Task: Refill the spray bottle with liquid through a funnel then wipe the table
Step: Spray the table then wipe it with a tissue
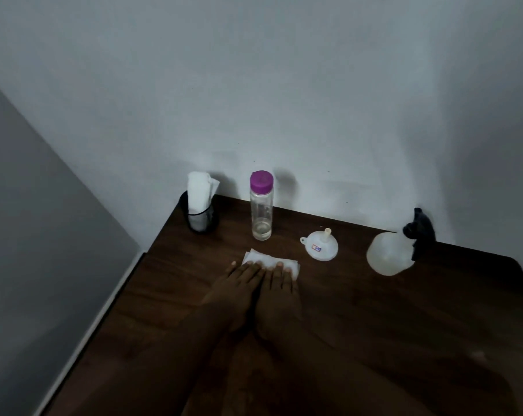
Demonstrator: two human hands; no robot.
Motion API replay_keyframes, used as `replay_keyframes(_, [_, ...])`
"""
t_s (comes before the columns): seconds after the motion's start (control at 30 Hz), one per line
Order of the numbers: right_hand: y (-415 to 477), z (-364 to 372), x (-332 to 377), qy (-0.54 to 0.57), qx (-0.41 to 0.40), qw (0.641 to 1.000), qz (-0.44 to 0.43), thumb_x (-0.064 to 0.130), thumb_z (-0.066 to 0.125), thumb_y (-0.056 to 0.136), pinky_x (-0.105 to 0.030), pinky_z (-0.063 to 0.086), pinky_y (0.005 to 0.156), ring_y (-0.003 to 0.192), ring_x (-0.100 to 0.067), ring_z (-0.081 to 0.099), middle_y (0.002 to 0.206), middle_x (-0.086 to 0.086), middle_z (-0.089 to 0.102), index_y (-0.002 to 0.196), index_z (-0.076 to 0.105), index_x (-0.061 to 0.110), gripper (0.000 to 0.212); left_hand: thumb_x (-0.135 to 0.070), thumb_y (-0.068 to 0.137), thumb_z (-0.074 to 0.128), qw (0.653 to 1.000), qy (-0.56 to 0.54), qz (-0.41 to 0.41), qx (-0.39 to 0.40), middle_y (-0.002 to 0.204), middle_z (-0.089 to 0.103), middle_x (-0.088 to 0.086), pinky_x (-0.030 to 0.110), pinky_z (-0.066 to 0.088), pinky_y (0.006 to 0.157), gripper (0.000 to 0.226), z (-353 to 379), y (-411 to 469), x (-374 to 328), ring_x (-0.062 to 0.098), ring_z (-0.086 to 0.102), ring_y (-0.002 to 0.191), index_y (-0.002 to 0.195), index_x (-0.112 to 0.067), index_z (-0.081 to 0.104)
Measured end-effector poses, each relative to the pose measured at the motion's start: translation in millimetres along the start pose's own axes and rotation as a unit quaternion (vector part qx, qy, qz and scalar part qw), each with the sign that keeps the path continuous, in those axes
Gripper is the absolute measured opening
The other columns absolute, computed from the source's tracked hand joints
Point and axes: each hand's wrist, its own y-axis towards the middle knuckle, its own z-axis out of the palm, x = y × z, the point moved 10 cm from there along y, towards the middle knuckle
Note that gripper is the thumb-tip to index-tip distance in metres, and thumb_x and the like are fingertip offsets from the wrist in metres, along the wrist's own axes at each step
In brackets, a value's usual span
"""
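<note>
A white folded tissue [264, 260] lies flat on the dark wooden table [374, 310]. My left hand [239, 286] and my right hand [279, 291] lie side by side with straight fingers pressing on the tissue's near edge. Behind the tissue stands a clear bottle with a purple cap [261, 205], a little liquid at its bottom. To the right a white funnel [320, 245] rests upside down, spout up. Further right stands the translucent spray bottle [389, 256] with its black trigger head [420, 232].
A black mesh holder with white tissues [199, 210] stands at the table's back left corner. The white wall runs right behind the table. The table's left edge drops to a grey floor [44, 265]; its right corner is rounded.
</note>
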Motion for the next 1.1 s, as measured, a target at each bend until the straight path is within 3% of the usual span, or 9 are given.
replay_keyframes(0.07, [7.4, 3.2, 17.3, 0.004, 0.026, 0.999, -0.034, 0.040, 0.037, 0.101, -0.055, 0.003, 0.122, 0.150, -0.048, 0.002, 0.159, -0.033, -0.001, 0.155, 0.006, -0.004, 0.077, -0.051, 0.087, 0.017, 1.000, -0.006, -0.013, -0.011, 0.165, 0.017, 0.006, 0.045, 0.005, 0.124, 0.079, -5.9, -7.3, 14.8, 0.022, 0.014, 0.153, 0.157, -0.015, 0.022])
replay_keyframes(0.2, [20.4, 5.0, 46.8, 0.001, 0.035, 0.996, -0.085, 0.039, 0.032, 0.102, -0.055, -0.003, 0.123, 0.150, -0.047, -0.008, 0.161, -0.032, -0.008, 0.155, -0.004, -0.004, 0.077, -0.043, 0.088, 0.036, 0.999, -0.007, -0.042, -0.024, 0.150, 0.049, 0.013, 0.057, 0.032, 0.114, 0.067, -4.2, -20.4, 45.5, 0.029, 0.046, 0.139, 0.145, -0.009, 0.048])
replay_keyframes(0.43, [18.5, -2.1, 78.1, -0.048, 0.077, 0.983, -0.161, 0.040, 0.027, 0.105, -0.048, -0.008, 0.125, 0.152, -0.036, -0.016, 0.164, -0.021, -0.016, 0.156, -0.010, 0.004, 0.073, -0.048, 0.092, 0.022, 0.992, -0.032, -0.118, -0.011, 0.163, 0.024, 0.007, 0.047, 0.008, 0.122, 0.072, 6.2, -46.4, 74.8, 0.025, 0.023, 0.151, 0.155, -0.015, 0.029])
replay_keyframes(0.6, [12.9, 2.1, 73.6, -0.087, 0.067, 0.971, -0.211, 0.040, 0.021, 0.101, -0.045, -0.011, 0.123, 0.153, -0.034, -0.015, 0.164, -0.018, -0.016, 0.157, -0.009, 0.007, 0.071, -0.048, 0.090, 0.032, 0.983, -0.030, -0.178, -0.021, 0.151, 0.046, 0.010, 0.054, 0.030, 0.114, 0.068, 7.7, -59.1, 62.4, 0.029, 0.045, 0.140, 0.145, -0.012, 0.049])
replay_keyframes(0.7, [10.5, 1.1, 67.1, -0.094, 0.062, 0.963, -0.244, 0.050, 0.006, 0.095, -0.044, -0.010, 0.124, 0.153, -0.030, -0.014, 0.166, -0.016, -0.014, 0.158, -0.005, 0.009, 0.076, -0.051, 0.091, 0.016, 0.977, -0.048, -0.207, -0.028, 0.162, 0.025, 0.007, 0.050, 0.009, 0.121, 0.075, 10.4, -62.5, 51.8, 0.026, 0.024, 0.151, 0.155, -0.015, 0.031])
replay_keyframes(0.8, [6.6, 0.2, 58.5, -0.077, 0.065, 0.956, -0.275, 0.060, -0.014, 0.075, -0.041, -0.013, 0.120, 0.154, -0.025, -0.013, 0.166, -0.010, -0.013, 0.159, -0.004, 0.014, 0.096, -0.055, 0.085, -0.001, 0.972, -0.055, -0.227, -0.017, 0.167, 0.004, 0.005, 0.044, -0.009, 0.120, 0.083, 12.9, -65.0, 39.2, 0.023, 0.001, 0.155, 0.159, -0.018, 0.009])
replay_keyframes(1.0, [-13.9, -4.9, 30.6, -0.090, 0.057, 0.946, -0.307, 0.059, -0.008, 0.083, -0.046, -0.009, 0.123, 0.155, -0.023, -0.010, 0.167, -0.006, -0.010, 0.159, 0.000, 0.017, 0.088, -0.057, 0.085, 0.001, 0.966, -0.064, -0.250, -0.010, 0.167, 0.003, 0.006, 0.045, -0.007, 0.123, 0.083, 16.3, -65.7, 5.1, 0.022, -0.003, 0.154, 0.159, -0.019, 0.006])
replay_keyframes(1.1, [-21.3, -7.2, 15.2, -0.099, 0.057, 0.944, -0.308, 0.054, 0.012, 0.099, -0.048, -0.009, 0.122, 0.154, -0.022, -0.009, 0.167, -0.005, -0.009, 0.159, 0.000, 0.019, 0.071, -0.055, 0.088, 0.002, 0.964, -0.073, -0.257, 0.002, 0.167, 0.000, 0.005, 0.046, -0.006, 0.125, 0.079, 16.8, -62.6, -13.3, 0.021, -0.006, 0.154, 0.159, -0.020, 0.003])
